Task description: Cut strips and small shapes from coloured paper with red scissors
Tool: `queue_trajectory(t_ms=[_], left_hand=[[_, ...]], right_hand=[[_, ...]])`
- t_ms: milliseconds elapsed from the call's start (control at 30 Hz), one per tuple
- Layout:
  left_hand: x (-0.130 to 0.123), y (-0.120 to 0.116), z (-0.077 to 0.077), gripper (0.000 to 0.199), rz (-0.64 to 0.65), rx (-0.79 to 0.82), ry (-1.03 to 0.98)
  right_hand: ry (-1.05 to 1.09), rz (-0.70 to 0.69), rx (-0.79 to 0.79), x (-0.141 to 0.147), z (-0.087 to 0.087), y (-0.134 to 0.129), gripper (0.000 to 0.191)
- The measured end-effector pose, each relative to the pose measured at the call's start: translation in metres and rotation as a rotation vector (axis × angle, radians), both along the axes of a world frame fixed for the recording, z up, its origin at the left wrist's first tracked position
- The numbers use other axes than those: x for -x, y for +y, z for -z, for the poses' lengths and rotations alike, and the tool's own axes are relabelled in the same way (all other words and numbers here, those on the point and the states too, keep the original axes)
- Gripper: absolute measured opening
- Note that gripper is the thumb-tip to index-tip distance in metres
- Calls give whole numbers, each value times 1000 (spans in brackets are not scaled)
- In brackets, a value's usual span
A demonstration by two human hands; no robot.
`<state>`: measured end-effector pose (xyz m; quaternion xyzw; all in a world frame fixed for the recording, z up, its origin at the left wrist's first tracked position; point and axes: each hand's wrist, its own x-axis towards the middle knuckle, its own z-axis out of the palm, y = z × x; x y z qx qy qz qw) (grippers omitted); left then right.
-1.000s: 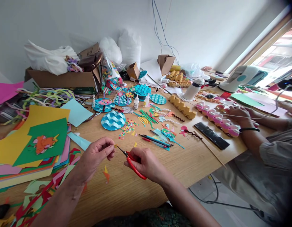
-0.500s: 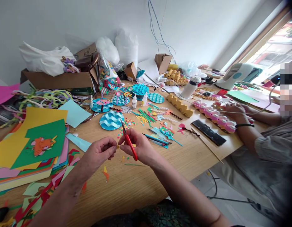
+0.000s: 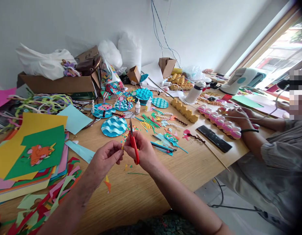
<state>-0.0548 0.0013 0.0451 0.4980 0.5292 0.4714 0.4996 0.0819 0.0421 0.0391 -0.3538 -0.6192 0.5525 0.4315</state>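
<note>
Red-handled scissors (image 3: pixel 134 147) rest in my right hand (image 3: pixel 142 151), blades pointing up and away from me. My left hand (image 3: pixel 108 156) is closed in a pinch, its fingertips meeting those of my right hand. Between the fingertips is a tiny yellow piece (image 3: pixel 122 148), perhaps paper; its shape is too small to make out. Just beyond the hands lies a round blue disc with wavy paper strips (image 3: pixel 114 126). Small coloured paper dots (image 3: pixel 131 128) are scattered beside it. Yellow and orange paper scraps (image 3: pixel 107 184) lie on the table below my hands.
Coloured paper sheets (image 3: pixel 43 130) are stacked at left, with paper offcuts (image 3: pixel 43 204) nearer me. Pencils (image 3: pixel 162 147) and a black phone-like slab (image 3: pixel 214 138) lie to the right. A co-worker's hands (image 3: pixel 239 116) are by a pink egg carton (image 3: pixel 219 120). Small glue bottles (image 3: pixel 137 107) stand farther back.
The scissors have turned more upright in my right hand. Both hands remain together at the fingertips around the tiny yellow piece. The view has shifted slightly.
</note>
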Motion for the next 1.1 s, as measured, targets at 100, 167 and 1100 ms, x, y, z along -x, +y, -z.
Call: queue_trajectory(t_ms=[100,167,1100], left_hand=[[-5,1,0,10,-34,-1,-15],[-5,0,1,11,-38,1,-9],[0,-5,-4,10,-148,45,-308]], right_hand=[[-34,38,-75,2,7,-1,17],[-76,58,-119,1,11,-2,17],[-557,-78,-311,-18,8,-22,20]])
